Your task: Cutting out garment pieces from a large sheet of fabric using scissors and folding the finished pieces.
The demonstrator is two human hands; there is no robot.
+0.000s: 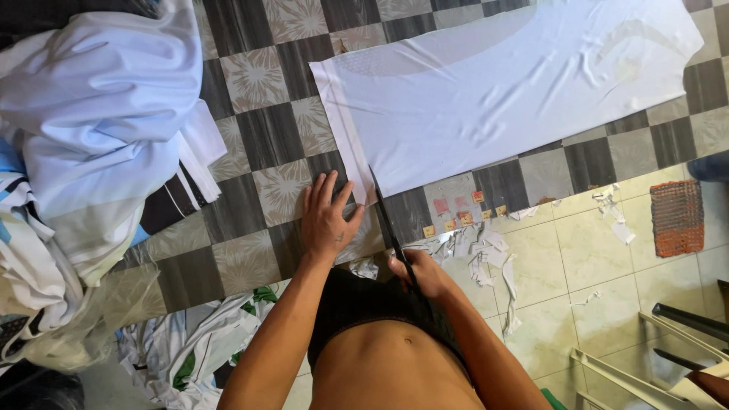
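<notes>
Left hand: the left hand lies flat and open, fingers spread, palm down on the checked surface; its fingertips touch the near corner of the white fabric and pin it down. It grips nothing.
Right hand: the right hand is closed around the handles of a pair of scissors, close to the person's body.
Scissors: long and dark, the blades point away from the person. The tips meet the near edge of the white fabric just right of the left hand. Whether the blades are parted or shut cannot be told.
White fabric: a long, smooth sheet spread flat across the checked surface, running from the left hand up toward the far right. A narrow folded strip runs along its left end.
Checked surface: a covering of dark grey and pale flowered squares on which the fabric lies.
Scraps: thin white fabric scraps lie scattered just right of the right hand, on the pale tiled floor, with a few small pinkish and tan bits near the covering's edge.
Cloth pile: a heap of white and pale blue cloth sits at the left, well apart from the hands.
Mat: a small orange woven mat lies at the far right on the tiles.
</notes>
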